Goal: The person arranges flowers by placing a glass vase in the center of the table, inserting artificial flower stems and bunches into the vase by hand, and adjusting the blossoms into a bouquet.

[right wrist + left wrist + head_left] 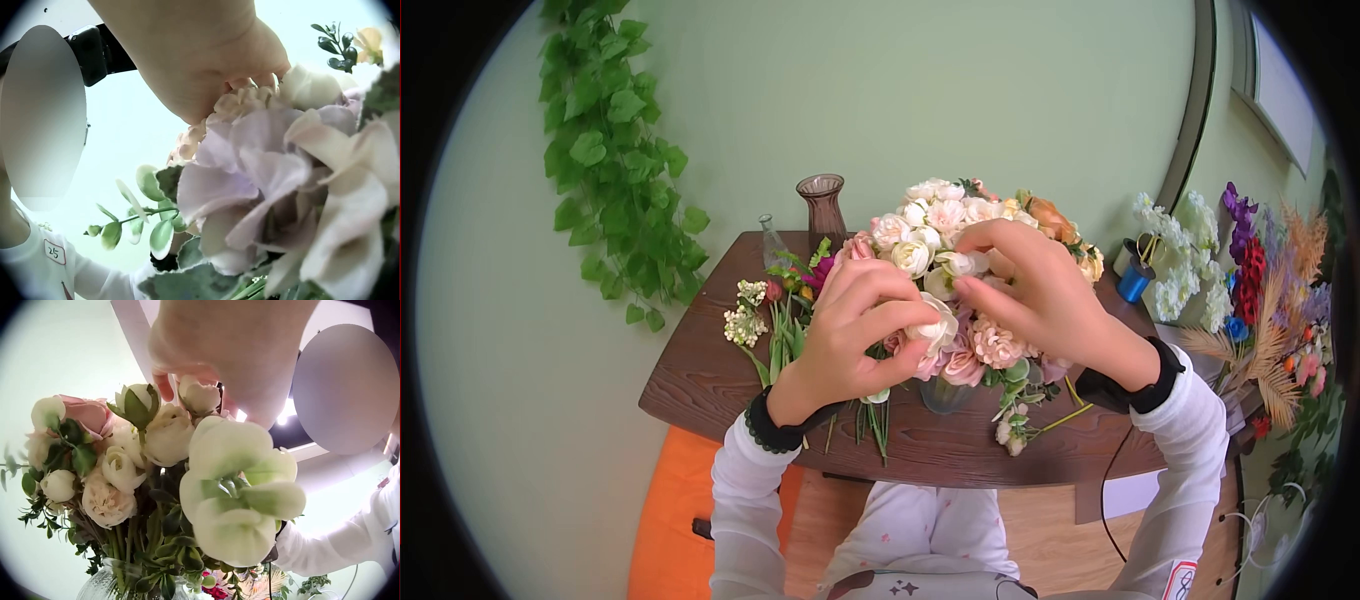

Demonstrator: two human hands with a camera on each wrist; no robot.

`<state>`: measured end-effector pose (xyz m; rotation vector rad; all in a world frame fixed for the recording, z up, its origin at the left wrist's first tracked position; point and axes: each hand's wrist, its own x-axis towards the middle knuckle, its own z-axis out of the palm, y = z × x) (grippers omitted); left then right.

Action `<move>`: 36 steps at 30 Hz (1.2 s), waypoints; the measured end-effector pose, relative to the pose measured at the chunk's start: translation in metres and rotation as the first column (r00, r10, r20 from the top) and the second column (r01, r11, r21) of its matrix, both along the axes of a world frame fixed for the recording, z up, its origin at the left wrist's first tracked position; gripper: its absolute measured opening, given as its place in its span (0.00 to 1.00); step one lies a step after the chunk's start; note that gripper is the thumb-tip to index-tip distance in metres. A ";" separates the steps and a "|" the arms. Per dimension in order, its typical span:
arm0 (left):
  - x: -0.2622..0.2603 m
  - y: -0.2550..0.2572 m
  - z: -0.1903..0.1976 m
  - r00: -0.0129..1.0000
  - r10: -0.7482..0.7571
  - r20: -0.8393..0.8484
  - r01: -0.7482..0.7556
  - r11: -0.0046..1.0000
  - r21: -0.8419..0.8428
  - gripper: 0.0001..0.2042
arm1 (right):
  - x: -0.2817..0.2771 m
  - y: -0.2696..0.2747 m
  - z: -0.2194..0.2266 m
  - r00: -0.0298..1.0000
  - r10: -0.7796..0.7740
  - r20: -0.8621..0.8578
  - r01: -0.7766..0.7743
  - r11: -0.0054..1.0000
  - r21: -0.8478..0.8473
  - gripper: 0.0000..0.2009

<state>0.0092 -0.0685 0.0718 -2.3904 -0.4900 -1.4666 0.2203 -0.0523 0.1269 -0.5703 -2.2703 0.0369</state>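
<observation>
A full bouquet of white, cream and pink artificial flowers (997, 342) stands in a clear glass vase (945, 397) between the hands. At its front left, my left hand (850, 325) pinches a white flower (940, 326) between thumb and fingers. My right hand (1045, 290) comes over the bouquet from the right, thumb and forefinger curled about a white bloom (966, 263). A large pale, green-centred flower (234, 487) fills the front of the left wrist view. Lilac petals (240, 165) hide the right fingertips in the right wrist view.
On the dark wooden table (920, 440), loose green stems (780, 340) and white berry sprigs (745, 318) lie left. A brown ribbed vase (822, 205) and small clear bottle (773, 243) stand behind. A blue container (1135, 282) and more flowers (1250, 290) are right.
</observation>
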 end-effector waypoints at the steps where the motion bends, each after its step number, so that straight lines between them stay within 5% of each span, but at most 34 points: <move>1: 0.000 -0.001 0.001 1.000 -0.013 -0.013 0.013 1.000 0.002 0.16 | -0.001 0.002 0.000 1.000 0.003 0.010 -0.003 1.000 -0.011 0.12; 6: 0.004 0.002 -0.005 0.993 -0.012 0.115 0.021 0.997 -0.078 0.17 | -0.004 0.010 -0.006 0.994 0.099 -0.048 -0.097 0.994 0.050 0.15; 8: 0.004 0.003 -0.006 0.983 -0.028 0.182 0.053 0.990 -0.134 0.18 | -0.004 0.004 -0.006 0.987 0.142 -0.073 -0.153 0.974 -0.166 0.18; 11: 0.004 0.003 -0.005 0.983 0.008 0.183 0.013 0.994 -0.111 0.20 | -0.001 0.001 -0.004 0.993 0.035 0.112 -0.034 0.999 -0.011 0.20; 17: 0.001 0.006 -0.005 0.992 0.019 0.126 -0.002 0.991 -0.136 0.21 | -0.002 0.001 -0.004 0.991 0.091 0.100 -0.086 0.995 -0.053 0.22; 19: 0.002 0.005 -0.008 0.980 -0.028 0.198 0.080 0.962 -0.263 0.23 | -0.001 -0.001 -0.007 0.996 0.070 0.061 -0.067 0.997 -0.042 0.21; 22: 0.007 0.007 -0.006 0.945 -0.055 0.323 0.108 0.983 -0.149 0.24 | 0.001 -0.001 -0.005 0.999 0.044 -0.007 -0.044 0.999 -0.023 0.21; 25: 0.003 0.003 0.000 0.971 0.046 0.236 -0.009 0.988 -0.153 0.25 | 0.005 0.000 0.003 0.997 0.047 -0.065 -0.052 0.995 -0.079 0.21; 30: 0.010 -0.002 0.006 0.981 0.082 0.175 -0.029 0.959 -0.282 0.19 | 0.002 0.001 0.009 0.985 0.027 0.171 -0.060 0.980 0.190 0.21; 34: 0.011 -0.001 0.006 0.978 0.133 0.159 -0.055 0.907 -0.417 0.13 | 0.005 0.001 0.008 0.968 -0.033 0.251 -0.017 0.981 0.194 0.19; 36: 0.008 -0.001 0.003 0.978 0.123 0.168 -0.036 0.895 -0.445 0.13 | 0.010 0.000 0.011 0.940 -0.187 0.287 0.146 0.977 0.159 0.17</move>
